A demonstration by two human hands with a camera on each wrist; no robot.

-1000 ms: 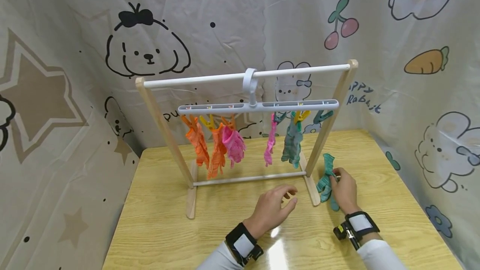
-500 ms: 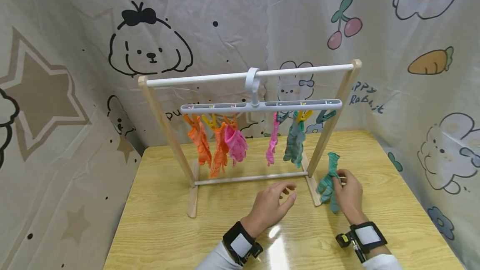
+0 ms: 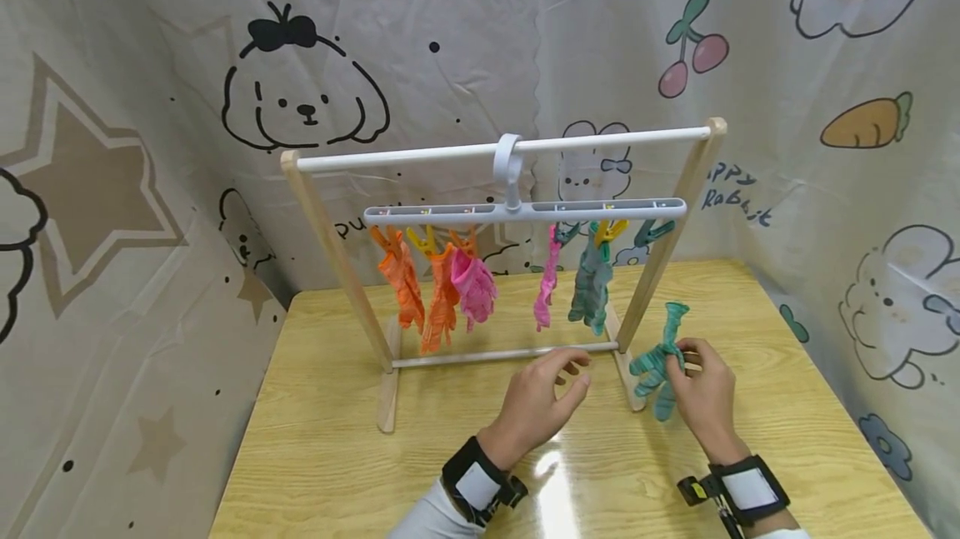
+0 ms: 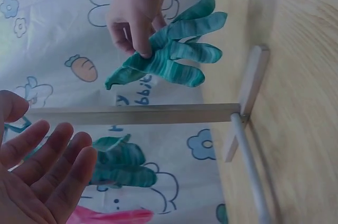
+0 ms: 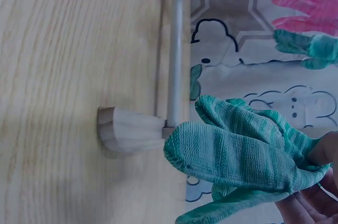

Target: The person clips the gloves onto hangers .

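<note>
My right hand (image 3: pixel 703 389) pinches a small green striped knit glove (image 3: pixel 662 364) at its middle, with the cuff up and the fingers dangling beside the rack's right foot. In the left wrist view the glove (image 4: pixel 182 49) shows clear of the tabletop, its fingers spread. My left hand (image 3: pixel 536 401) is held in front of the rack, fingers loosely bent and nothing in them. On the grey hanger (image 3: pixel 450 213) hang orange gloves (image 3: pixel 441 297), pink gloves (image 3: pixel 474 289) and another green glove (image 3: pixel 590 281), held by clothespins. A dark teal clothespin (image 3: pixel 654 232) at the right end holds nothing.
The wooden rack (image 3: pixel 337 264) stands on the wood-grain table (image 3: pixel 315 456), its white top bar (image 3: pixel 405 156) carrying the hanger's hook. A low crossbar (image 3: pixel 502 354) joins its feet. Printed curtains (image 3: pixel 465 39) surround the back and sides.
The green glove has come up off the table in my right hand, its cuff now standing higher. My left hand has shifted only slightly.
</note>
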